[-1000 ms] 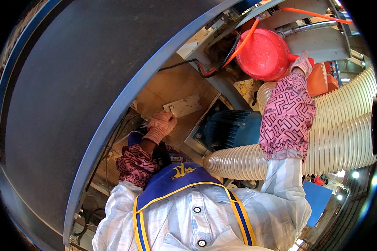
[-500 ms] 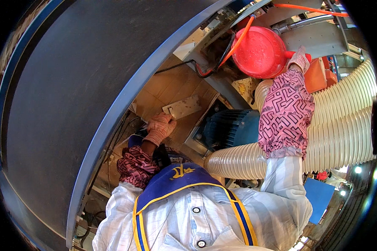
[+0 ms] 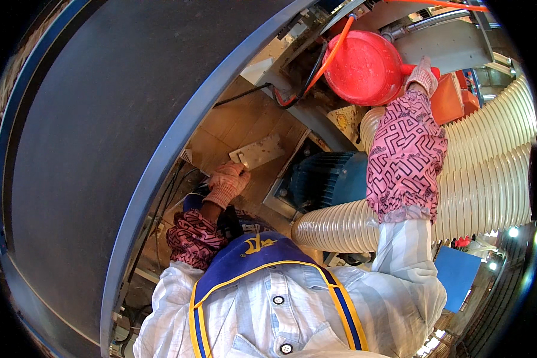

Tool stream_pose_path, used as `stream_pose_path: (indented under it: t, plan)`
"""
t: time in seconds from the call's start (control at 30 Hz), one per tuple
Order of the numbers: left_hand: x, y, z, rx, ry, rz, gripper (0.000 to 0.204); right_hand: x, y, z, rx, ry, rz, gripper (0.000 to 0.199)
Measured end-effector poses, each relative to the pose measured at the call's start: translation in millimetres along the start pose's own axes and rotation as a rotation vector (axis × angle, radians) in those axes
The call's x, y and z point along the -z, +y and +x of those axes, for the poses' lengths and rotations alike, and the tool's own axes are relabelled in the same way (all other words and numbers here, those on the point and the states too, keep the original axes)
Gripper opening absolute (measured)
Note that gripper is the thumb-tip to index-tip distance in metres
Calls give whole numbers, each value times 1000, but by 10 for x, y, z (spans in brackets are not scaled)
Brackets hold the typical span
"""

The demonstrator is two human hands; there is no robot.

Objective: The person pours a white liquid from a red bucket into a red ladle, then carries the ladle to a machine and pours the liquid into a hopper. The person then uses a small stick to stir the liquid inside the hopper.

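Note:
My right hand (image 3: 422, 77), in a pinkish knit glove and patterned pink sleeve, is closed round the handle of a red plastic dipper (image 3: 364, 67). The dipper's round bowl is held out at the far right, pale specks showing on it. Lower and to the left, my left hand (image 3: 228, 182), gloved likewise, grips one end of a flat, pale scraper (image 3: 261, 152). Its wide blade points away to the right, over a brown tiled surface (image 3: 221, 128).
A large dark belt surface (image 3: 119, 113) with a blue metal edge (image 3: 179, 131) fills the left. A blue finned motor (image 3: 328, 179) sits between my arms. Ribbed hoses (image 3: 477, 191) run under my right forearm. An orange hose (image 3: 334, 51) and dark cables (image 3: 244, 95) hang near the dipper.
The dipper and my right hand appear slightly higher and further left, the bowl a little more tilted. The surroundings have shifted slightly too. My left hand keeps its hold on the scraper.

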State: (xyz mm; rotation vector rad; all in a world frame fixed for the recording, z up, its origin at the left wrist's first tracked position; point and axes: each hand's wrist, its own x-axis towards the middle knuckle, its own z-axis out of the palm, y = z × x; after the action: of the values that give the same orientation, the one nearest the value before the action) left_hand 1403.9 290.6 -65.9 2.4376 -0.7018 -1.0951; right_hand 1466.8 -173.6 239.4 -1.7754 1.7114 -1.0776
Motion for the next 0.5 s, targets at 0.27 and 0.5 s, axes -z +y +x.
stream_pose_path:
  t: [0.27,0.5]
  plan:
    - [-1,40,60,-12,-7,9,43,-262,136,716,-66,65,42,70]
    - [-74,-66,15,-89,62,-126,39,-125,100,258,-29,-12,156,71]
